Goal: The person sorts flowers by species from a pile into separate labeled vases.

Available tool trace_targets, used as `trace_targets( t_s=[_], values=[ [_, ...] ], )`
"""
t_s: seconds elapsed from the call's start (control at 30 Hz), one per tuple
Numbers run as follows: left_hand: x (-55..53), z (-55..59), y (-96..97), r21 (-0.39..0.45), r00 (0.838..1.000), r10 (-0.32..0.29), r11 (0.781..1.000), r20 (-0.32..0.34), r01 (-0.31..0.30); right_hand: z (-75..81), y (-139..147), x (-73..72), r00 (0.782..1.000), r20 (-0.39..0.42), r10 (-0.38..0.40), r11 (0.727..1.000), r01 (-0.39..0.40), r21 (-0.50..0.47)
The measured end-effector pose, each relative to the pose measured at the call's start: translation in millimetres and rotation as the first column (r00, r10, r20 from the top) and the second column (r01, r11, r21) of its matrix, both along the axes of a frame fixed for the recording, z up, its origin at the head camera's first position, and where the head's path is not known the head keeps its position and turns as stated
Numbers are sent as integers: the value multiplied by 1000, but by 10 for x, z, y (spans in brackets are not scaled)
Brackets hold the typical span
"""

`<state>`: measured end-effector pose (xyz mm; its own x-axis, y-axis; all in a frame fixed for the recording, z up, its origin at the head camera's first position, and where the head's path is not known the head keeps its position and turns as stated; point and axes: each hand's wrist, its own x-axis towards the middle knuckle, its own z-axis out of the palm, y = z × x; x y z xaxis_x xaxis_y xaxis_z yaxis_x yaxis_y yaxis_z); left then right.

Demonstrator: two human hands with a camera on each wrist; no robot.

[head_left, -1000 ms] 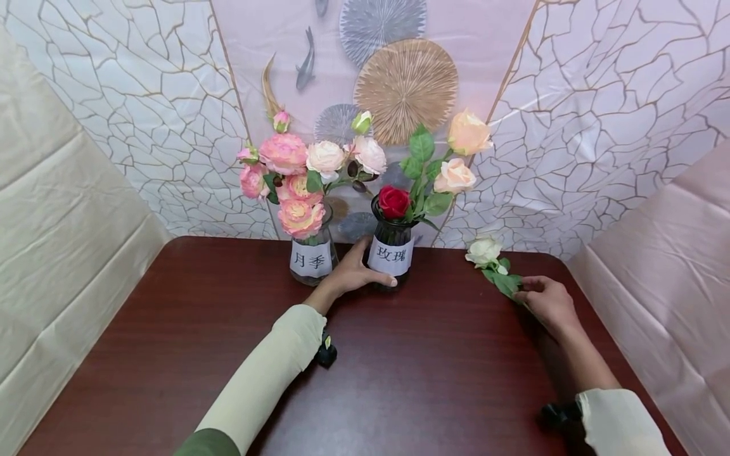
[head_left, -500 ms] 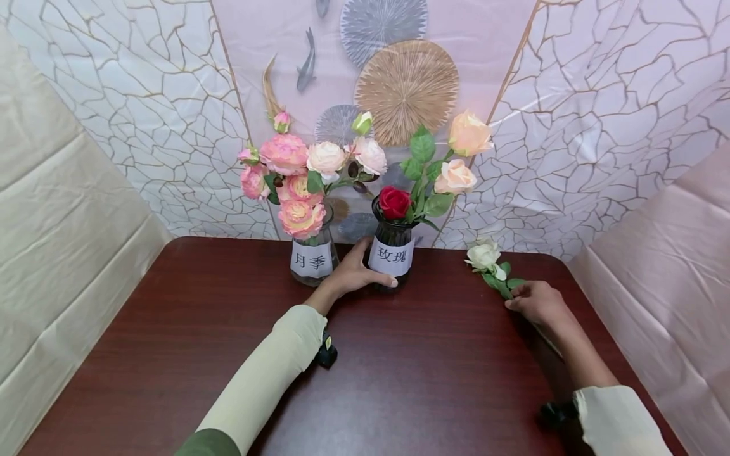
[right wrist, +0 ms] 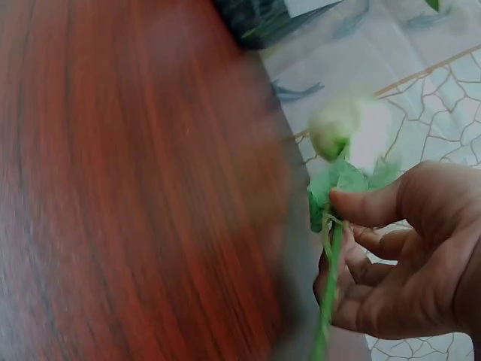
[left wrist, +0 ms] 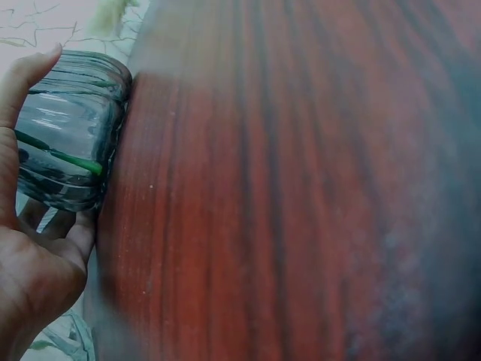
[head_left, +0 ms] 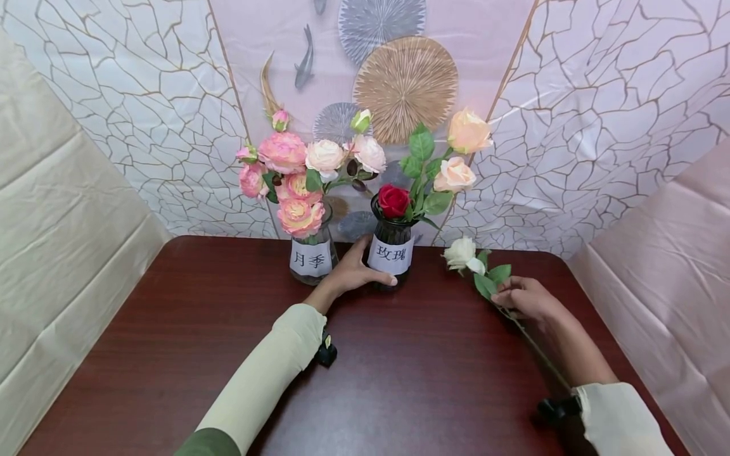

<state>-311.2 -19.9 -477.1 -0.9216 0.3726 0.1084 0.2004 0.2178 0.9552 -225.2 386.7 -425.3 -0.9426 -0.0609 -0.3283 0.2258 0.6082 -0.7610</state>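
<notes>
My left hand point(head_left: 355, 273) grips the lower part of a dark glass vase point(head_left: 393, 235) with a white paper label. In that vase stand a red rose point(head_left: 393, 201) and peach roses point(head_left: 454, 175) with green leaves. The left wrist view shows thumb and fingers around the glass base point(left wrist: 71, 135). On the right, my right hand point(head_left: 527, 297) pinches the green stem of a white rose point(head_left: 459, 253) just below its leaves. The right wrist view shows the stem point(right wrist: 328, 293) between thumb and fingers; the bloom point(right wrist: 334, 131) there is blurred.
Left of the dark vase stands a clear glass vase point(head_left: 310, 269), also labelled, holding several pink and pale flowers point(head_left: 283, 153). Both vases are near the back edge of the dark red wooden table point(head_left: 410, 373). A patterned cloth backdrop point(head_left: 582, 114) rises behind.
The white rose has come up off the table in my right hand and moved left, its stem now showing below the fingers. My left hand and both vases have stayed put.
</notes>
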Motion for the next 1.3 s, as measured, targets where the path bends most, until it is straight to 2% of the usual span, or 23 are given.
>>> trace_targets(
  t_s=[0.07,0.13,0.23,0.3,0.4,0.5,0.63,0.87,0.93,1.03,1.13,1.3],
  values=[
    [-7,-3,0,5,1000,-3,1000,-1,3,44,-39,14,999,52,1,997,3,-79],
    [-10,-4,-4,8,1000,-2,1000,-2,2,33,-37,1,997,71,23,987,-11,-161],
    [-11,-7,-8,10,1000,-2,1000,-4,2,-3,-37,-24,996,79,35,947,-7,-322],
    [-7,-9,-15,12,1000,-3,1000,-5,3,-18,-52,-24,997,77,24,900,12,-436],
    [0,-11,-23,15,1000,-6,1000,-6,6,-29,-91,-16,998,70,-3,805,44,-592],
    [5,-15,-30,17,1000,-8,1000,-6,8,-47,-124,-5,999,43,-23,724,46,-688],
    [10,-19,-32,18,1000,-6,1000,-6,6,-68,-165,11,998,19,-64,663,57,-746],
    [10,-18,-26,26,1000,-13,1000,-7,13,-70,-215,42,993,-21,-115,607,54,-793],
    [10,-15,-20,31,1000,-15,999,-11,15,-60,-230,46,991,-36,-128,581,46,-813],
    [7,-7,-11,30,1000,-13,999,-17,14,-39,-257,47,987,-55,-149,522,32,-852],
    [3,-3,-4,22,1000,-8,1000,-14,8,-26,-289,44,983,-72,-172,437,11,-899],
    [-2,0,2,3,1000,-4,1000,-9,4,-24,-342,51,969,-95,-229,317,-18,-948]
  ],
)
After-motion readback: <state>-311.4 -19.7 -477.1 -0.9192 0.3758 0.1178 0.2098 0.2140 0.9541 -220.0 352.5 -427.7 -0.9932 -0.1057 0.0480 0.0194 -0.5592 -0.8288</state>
